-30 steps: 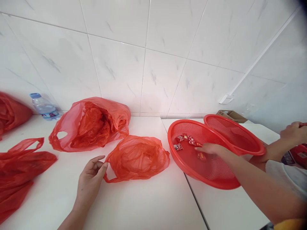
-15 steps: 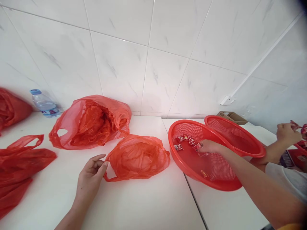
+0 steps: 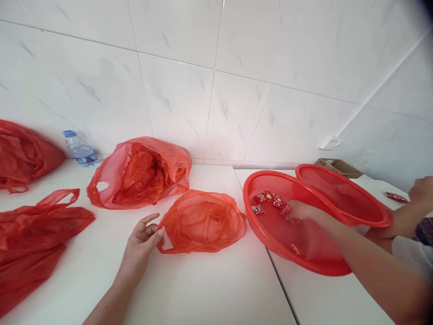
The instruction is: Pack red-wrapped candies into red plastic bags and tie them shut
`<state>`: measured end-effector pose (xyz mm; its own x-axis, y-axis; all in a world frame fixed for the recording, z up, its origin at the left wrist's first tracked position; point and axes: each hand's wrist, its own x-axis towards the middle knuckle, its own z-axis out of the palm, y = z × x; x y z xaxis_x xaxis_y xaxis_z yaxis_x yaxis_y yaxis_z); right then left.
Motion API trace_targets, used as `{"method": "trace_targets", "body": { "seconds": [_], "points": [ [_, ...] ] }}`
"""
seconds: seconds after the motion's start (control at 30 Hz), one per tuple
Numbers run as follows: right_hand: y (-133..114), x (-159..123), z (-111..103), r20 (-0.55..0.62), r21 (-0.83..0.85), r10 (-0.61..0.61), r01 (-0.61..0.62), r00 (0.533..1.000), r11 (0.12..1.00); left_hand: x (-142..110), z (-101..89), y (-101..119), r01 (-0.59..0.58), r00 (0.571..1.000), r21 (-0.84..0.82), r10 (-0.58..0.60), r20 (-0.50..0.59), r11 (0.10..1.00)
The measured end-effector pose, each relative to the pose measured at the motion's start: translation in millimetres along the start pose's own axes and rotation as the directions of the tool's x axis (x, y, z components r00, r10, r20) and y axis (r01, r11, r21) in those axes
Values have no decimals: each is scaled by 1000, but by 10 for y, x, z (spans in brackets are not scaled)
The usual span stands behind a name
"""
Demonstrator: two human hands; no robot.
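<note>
Left hand (image 3: 144, 239) has its fingers pinched on the left end of the bag (image 3: 203, 223); right hand (image 3: 302, 213) looks closed on a packet (image 3: 286, 210) in the basket (image 3: 275, 232). Bag's long axis runs left-right, just beside the basket's left rim, left of those right fingers.

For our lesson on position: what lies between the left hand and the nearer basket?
In the head view, an open red bag lies between the left hand and the nearer basket.
</note>
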<state>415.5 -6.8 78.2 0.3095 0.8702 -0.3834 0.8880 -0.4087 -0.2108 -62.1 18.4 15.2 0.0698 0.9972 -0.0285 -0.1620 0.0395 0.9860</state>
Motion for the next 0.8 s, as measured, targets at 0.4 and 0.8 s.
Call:
{"method": "trace_targets", "body": {
  "seconds": [0.4, 0.8],
  "points": [
    [-1443, -937, -309, -7, 143, -481, 477, 877, 867, 35, -93, -62, 206, 969, -409, -126, 213, 889],
    [-2213, -745, 163, -88, 8, -700, 703, 709, 711, -13, -97, 3, 259, 944, -428, -131, 304, 866]
  ]
}}
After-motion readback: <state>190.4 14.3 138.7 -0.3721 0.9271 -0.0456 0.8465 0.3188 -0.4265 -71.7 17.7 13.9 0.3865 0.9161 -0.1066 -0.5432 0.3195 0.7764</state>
